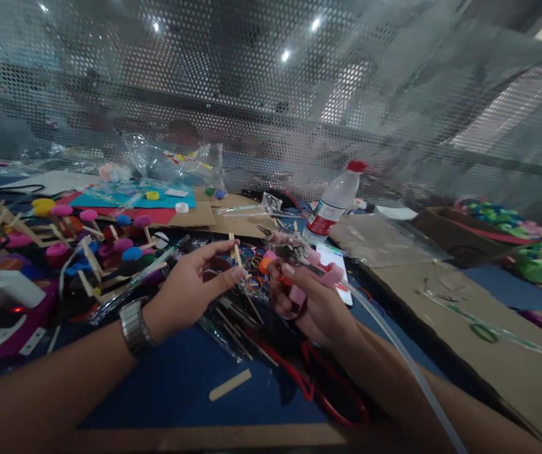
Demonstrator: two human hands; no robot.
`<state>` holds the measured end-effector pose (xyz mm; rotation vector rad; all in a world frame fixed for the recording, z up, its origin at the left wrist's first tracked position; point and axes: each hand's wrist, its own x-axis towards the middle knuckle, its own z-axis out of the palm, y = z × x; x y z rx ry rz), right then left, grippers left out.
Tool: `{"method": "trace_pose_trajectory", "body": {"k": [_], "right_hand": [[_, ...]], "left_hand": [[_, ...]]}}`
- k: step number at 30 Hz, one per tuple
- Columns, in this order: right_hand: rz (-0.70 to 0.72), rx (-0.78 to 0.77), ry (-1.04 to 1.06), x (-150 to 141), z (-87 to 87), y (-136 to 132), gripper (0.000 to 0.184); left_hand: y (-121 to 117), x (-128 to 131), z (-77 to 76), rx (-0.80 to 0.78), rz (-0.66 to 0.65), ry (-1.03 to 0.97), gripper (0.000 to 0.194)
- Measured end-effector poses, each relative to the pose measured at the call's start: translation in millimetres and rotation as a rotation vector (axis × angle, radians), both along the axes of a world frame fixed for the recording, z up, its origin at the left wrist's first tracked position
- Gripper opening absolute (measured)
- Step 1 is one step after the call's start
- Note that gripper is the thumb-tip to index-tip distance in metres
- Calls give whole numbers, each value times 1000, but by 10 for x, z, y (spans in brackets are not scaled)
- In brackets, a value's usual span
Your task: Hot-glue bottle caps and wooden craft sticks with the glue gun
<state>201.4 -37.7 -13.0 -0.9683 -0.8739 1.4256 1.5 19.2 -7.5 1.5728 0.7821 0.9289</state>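
My left hand (190, 284), with a metal watch (135, 325) on the wrist, pinches a small wooden craft stick (235, 252) between thumb and fingers. My right hand (316, 302) is wrapped round a pink hot glue gun (331, 273), whose front is grimy and tilts toward the left hand. From the gun's back a long translucent glue stick (403, 353) runs down past my right forearm. The gun's tip and the held stick are apart. Nearer to me on the blue table lies a loose craft stick (230, 385). Red-handled scissors (299, 373) lie below the hands.
A water bottle with a red cap (332, 202) leans behind the glue gun. At left is a heap of colourful clay-topped stick pieces (124, 246), near a purple power strip (29, 328). Cardboard (469, 328) covers the right side, with a cardboard box (455, 230) farther back.
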Motion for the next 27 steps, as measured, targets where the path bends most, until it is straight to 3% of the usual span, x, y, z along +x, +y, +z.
{"method": "trace_pose_trajectory", "body": {"k": [8, 15, 21, 27], "right_hand": [[82, -125, -60, 55, -26, 51, 57], [-69, 34, -91, -4, -45, 29, 57], [-98, 79, -93, 5, -64, 17, 48], [-83, 166, -96, 45, -149, -11, 58]], "left_hand": [[10, 5, 20, -42, 94, -27, 64], [10, -2, 44, -29, 164, -41, 73], [1, -12, 22, 3, 96, -151, 74], [10, -47, 16, 67, 27, -203, 70]]}}
